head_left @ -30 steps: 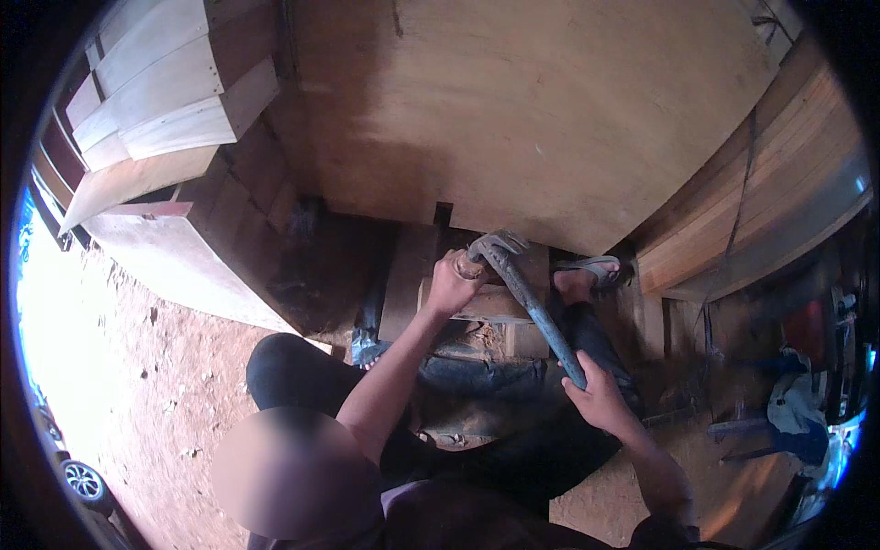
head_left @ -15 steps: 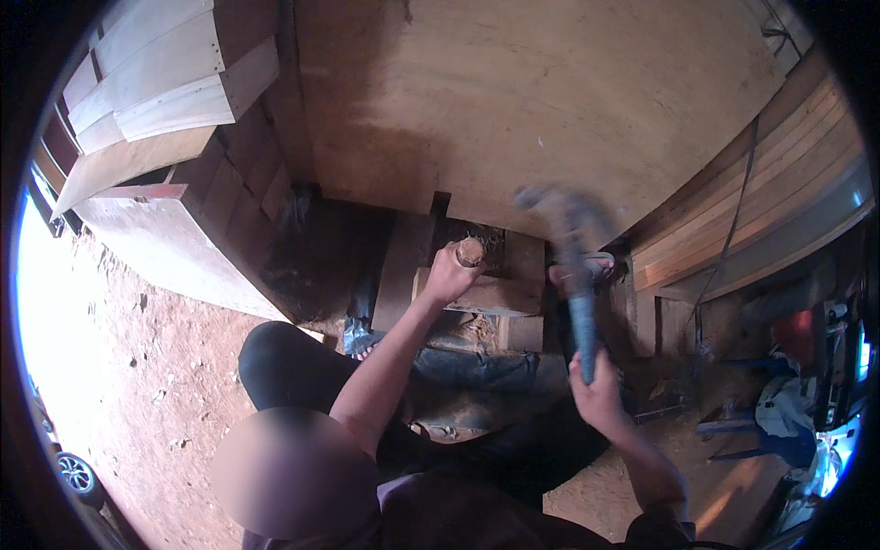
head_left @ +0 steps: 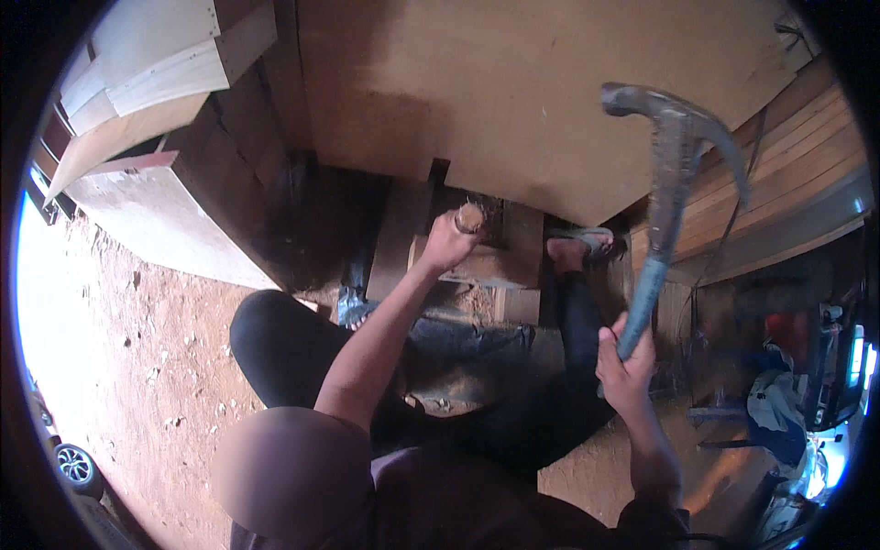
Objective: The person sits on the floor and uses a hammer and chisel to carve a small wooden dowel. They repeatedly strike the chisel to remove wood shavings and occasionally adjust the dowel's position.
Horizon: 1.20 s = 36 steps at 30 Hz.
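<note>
My left hand (head_left: 449, 244) is closed round an upright round wooden handle (head_left: 470, 217). Its blunt, worn top shows above the fist, while its lower end is hidden. The fist sits over a wooden block (head_left: 495, 267) between my feet, with wood shavings (head_left: 476, 301) beside it. Off to the right, my right hand (head_left: 627, 365) grips a claw hammer (head_left: 672, 174) by its blue handle. The rusty hammer head is raised up and to the right, apart from the wooden handle.
A large plywood panel (head_left: 513, 101) stands ahead. Stacked boards (head_left: 797, 183) line the right, and a pale wooden box (head_left: 160, 215) is at the left. My sandalled foot (head_left: 582, 247) is close to the block. Chips lie on the dirt floor (head_left: 174, 357).
The hammer has swung up and to the right, away from the wooden handle, and my right hand has risen with it. My left hand keeps its hold.
</note>
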Available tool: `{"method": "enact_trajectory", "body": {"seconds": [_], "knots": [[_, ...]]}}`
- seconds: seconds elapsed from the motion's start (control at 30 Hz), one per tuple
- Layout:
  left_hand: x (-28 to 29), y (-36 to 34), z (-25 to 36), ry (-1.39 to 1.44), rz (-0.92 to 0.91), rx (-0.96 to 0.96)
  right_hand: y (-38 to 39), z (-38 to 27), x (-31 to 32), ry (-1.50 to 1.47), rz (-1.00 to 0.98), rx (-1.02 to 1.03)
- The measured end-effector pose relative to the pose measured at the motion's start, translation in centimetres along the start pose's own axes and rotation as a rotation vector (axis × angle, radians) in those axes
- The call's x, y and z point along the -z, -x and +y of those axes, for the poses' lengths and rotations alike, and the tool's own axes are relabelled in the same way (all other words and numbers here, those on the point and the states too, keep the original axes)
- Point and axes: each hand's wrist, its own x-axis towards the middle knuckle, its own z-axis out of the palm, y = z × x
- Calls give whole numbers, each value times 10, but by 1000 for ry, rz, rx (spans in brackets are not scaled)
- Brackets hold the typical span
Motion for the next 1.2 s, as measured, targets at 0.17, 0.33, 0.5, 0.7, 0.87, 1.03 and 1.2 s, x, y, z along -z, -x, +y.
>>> {"method": "enact_trajectory", "body": {"seconds": [0.17,0.33,0.5,0.7,0.87,1.03,1.2], "knots": [[-1,2,8,80,20,-30,2,29,-28,473,-295,-10],[2,1,5,-50,-26,-14,-1,-2,-5,301,-221,-87],[0,0,-4,-25,-20,-14,-1,-25,4,-96,10,-85],[0,3,4,27,-10,11,1,20,-26,348,-157,-75],[2,4,9,37,11,-29,-7,26,-29,429,-254,-1],[-1,0,-1,-17,5,-42,-6,-13,-2,143,-66,-28],[-2,0,-6,3,-2,-46,-1,-8,-1,-47,44,-121]]}}
